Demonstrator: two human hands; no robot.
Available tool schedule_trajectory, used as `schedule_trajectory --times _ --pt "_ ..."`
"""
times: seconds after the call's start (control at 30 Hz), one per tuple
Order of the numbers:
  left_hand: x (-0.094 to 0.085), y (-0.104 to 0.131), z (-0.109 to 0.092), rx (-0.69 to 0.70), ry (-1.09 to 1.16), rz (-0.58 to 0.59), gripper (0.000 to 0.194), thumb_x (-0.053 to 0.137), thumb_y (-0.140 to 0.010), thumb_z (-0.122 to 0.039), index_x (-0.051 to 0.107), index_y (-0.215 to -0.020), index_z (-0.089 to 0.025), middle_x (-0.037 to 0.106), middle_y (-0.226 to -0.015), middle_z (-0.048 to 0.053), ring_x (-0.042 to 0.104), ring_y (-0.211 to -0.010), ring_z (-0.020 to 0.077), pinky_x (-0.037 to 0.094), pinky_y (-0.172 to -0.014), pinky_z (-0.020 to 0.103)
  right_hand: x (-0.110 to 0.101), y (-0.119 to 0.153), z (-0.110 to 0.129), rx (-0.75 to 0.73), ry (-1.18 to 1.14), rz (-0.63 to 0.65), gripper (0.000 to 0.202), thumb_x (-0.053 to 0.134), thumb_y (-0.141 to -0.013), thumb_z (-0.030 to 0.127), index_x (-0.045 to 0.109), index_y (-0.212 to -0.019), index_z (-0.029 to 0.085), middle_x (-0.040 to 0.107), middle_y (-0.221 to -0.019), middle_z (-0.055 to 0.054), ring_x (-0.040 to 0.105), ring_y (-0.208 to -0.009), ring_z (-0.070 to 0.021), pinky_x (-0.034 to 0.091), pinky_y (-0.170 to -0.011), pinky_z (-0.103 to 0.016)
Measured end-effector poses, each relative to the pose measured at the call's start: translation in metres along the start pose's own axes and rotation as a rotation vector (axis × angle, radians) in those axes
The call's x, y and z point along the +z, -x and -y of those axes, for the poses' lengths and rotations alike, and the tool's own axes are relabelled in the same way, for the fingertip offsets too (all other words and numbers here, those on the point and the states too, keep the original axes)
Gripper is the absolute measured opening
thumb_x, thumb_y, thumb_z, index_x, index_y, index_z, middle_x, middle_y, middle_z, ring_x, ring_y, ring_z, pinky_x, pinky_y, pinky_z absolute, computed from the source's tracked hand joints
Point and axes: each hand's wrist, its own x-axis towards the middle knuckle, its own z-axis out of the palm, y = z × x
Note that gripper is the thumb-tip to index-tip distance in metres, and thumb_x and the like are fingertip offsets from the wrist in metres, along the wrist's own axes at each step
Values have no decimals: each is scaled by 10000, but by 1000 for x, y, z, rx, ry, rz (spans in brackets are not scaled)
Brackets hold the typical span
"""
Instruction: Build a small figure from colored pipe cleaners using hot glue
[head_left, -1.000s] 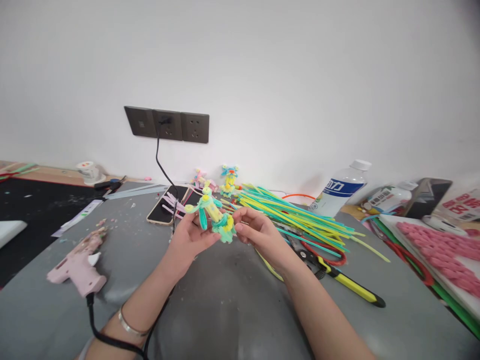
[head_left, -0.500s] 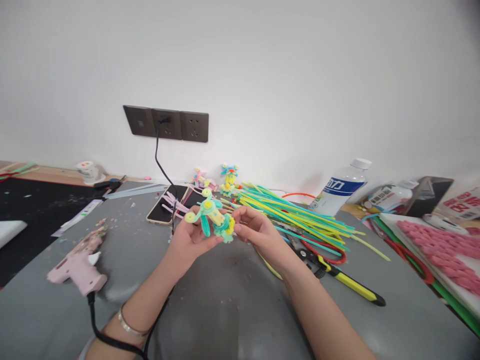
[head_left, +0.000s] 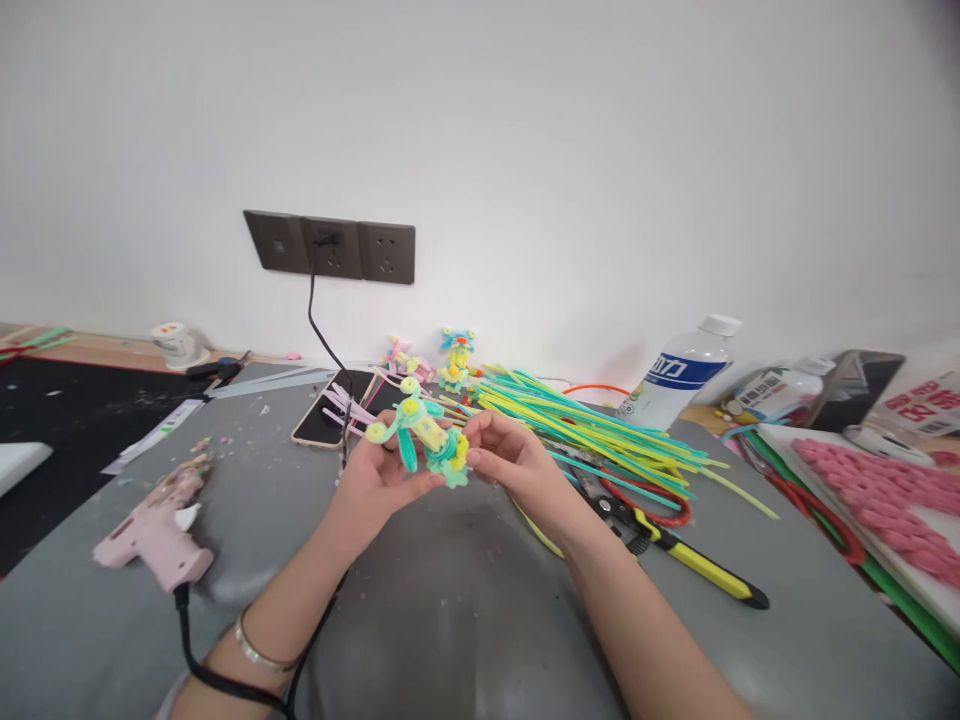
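A small pipe-cleaner figure (head_left: 424, 432) in turquoise, pale yellow and green lies tilted between my hands, above the grey table. My left hand (head_left: 376, 478) is closed round it from the left and below, thumb near its star-shaped green end. At that same end, my right hand (head_left: 504, 455) pinches the yellow fuzzy part between thumb and fingers. Parts of the fingers of both hands are hidden behind the figure. Two similar pipe-cleaner figures stand by the wall behind: a pink one (head_left: 405, 358) and a blue-and-yellow one (head_left: 456, 360).
Loose pipe cleaners (head_left: 585, 425) lie behind my right hand, beside yellow-and-black pliers (head_left: 705, 568) and a plastic bottle (head_left: 686, 370). A pink glue gun (head_left: 161, 535) with a black cord rests at left. A phone (head_left: 319, 425) lies behind my left hand.
Almost nothing differs. The figure in my hands has tipped very slightly, and the whole view has shifted a little.
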Motion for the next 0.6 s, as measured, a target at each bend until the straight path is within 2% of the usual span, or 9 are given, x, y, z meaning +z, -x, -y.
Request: schedule_trajectory --times 0.3,0.6 --pt "1 1 -2 -18 -30 -10 383 863 -663 -216 654 -981 -175 734 -1174 113 672 -1115 306 560 -949 456 -2 0 0 13 11 16 313 814 -768 410 606 -873 202 510 -688 43 446 -597 -98 305 -527 -236" --pt "0 0 -1 -17 -27 -2 413 889 -633 -229 654 -969 -175 736 -1171 115 676 -1097 297 574 -911 416 -3 0 -2 13 0 40 308 812 -775 404 603 -875 202 513 -695 46 432 -602 -95 300 -541 -238"
